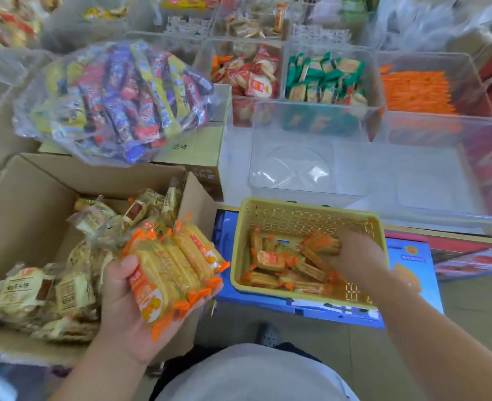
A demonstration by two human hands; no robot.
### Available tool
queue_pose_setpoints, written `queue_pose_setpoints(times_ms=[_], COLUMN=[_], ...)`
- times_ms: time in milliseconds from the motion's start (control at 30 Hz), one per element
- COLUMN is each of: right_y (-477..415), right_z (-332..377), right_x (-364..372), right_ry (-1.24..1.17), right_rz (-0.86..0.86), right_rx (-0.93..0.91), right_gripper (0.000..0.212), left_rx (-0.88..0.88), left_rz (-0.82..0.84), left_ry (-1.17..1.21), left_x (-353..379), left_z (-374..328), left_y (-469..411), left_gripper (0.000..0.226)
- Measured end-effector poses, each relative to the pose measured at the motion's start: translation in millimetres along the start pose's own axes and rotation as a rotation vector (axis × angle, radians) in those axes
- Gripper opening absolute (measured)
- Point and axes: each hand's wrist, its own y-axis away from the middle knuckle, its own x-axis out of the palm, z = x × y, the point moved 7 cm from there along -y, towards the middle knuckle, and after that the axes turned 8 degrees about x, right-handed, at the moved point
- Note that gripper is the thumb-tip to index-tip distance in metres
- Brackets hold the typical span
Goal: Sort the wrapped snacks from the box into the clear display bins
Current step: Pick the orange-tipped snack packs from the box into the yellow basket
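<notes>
Above an open cardboard box (36, 180) of beige-wrapped snacks (22, 290), a person's left hand (123, 302) cups a stack of orange-wrapped snacks (175, 264), thumb curled over them, while the blurred right hand (357, 253), grip unclear, sits among more in a yellow basket (305, 208) before a clear bin (296, 169).

Beige tiled floor (476, 302) — grout lines showing — under bright, even light

Bright, even light; edges warped, bg blurry.
</notes>
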Motion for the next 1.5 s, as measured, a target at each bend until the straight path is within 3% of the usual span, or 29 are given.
queue_pose_setpoints(times_ms=[33, 100, 167, 233, 300, 367, 500, 600, 700, 867, 1067, 1233, 1367, 1500], right_y=[-3.3, -10.2, -17.0, -19.7, -13.8, 1.4, 36.1, 43.7, 42.0, 35.7, 35.4, 35.9, 37.8, 59.8], right_z=[7.1, 16.5, 18.0, 17.4, 16.7, 13.0, -14.9, -38.6, -44.8, -40.9, -42.6, -45.2, -21.7, 62.1], right_x=[7.8, 27.5, 43.9, 47.1, 36.6, 18.0, -6.6, 1.1, 9.5, 12.8, 14.8, 17.7, 6.0, -13.6], right_ry=[0.107, 0.216, 0.243, 0.23, 0.212, 0.239, 0.201, 0.166, 0.058, -0.037, -0.075, -0.038, 0.028, -0.139], right_rz=[-0.003, 0.056, 0.166, 0.213, 0.166, 0.014, -0.23, -0.218, -0.206, -0.223, -0.225, -0.221, -0.281, -0.374], right_rx=[-0.06, -0.138, -0.15, -0.158, -0.207, -0.302, -0.358, -0.31, -0.3, -0.283, -0.3, -0.308, -0.262, -0.412], right_gripper=[0.032, 0.046, 0.068, 0.079, 0.08, 0.073, 0.055, 0.053, 0.051, 0.056, 0.058, 0.058, 0.05, 0.044], left_rx=[-0.03, -0.009, 0.045, 0.086, 0.055, -0.001, -0.045, -0.011, -0.076, 0.145, 0.085, 0.037, 0.263, 0.57], left_rz=[0.06, 0.152, 0.021, -0.036, -0.007, 0.003, 0.184, 0.358, 0.52, 0.649, 0.647, 0.669, 0.64, 0.375], left_ry=[0.101, 0.067, -0.091, -0.185, -0.317, -0.495, -1.0, -1.568, -2.124, -2.584, -2.766, -2.504, -2.33, -2.235], left_x=[2.8, 8.7, 8.0, 14.2, 24.8, 33.3, 58.6, 67.2, 67.0, 68.9, 39.6, 40.8, 48.8, 35.6], left_z=[9.9, 19.5, 25.3, 29.5, 42.2, 58.4, 88.0, 108.8, 135.6, 160.4, 164.4, 136.7, 82.6, -3.2], left_y=[2.6, 0.9, -9.7, -20.9, -33.6, -52.9, -99.5, -130.6, -153.3, -168.6, -159.3, -133.7, -83.0, -27.8], left_gripper=[0.068, 0.07, 0.085, 0.079, 0.064, 0.06, 0.091, 0.107, 0.141, 0.158, 0.148, 0.105, 0.074, 0.055])
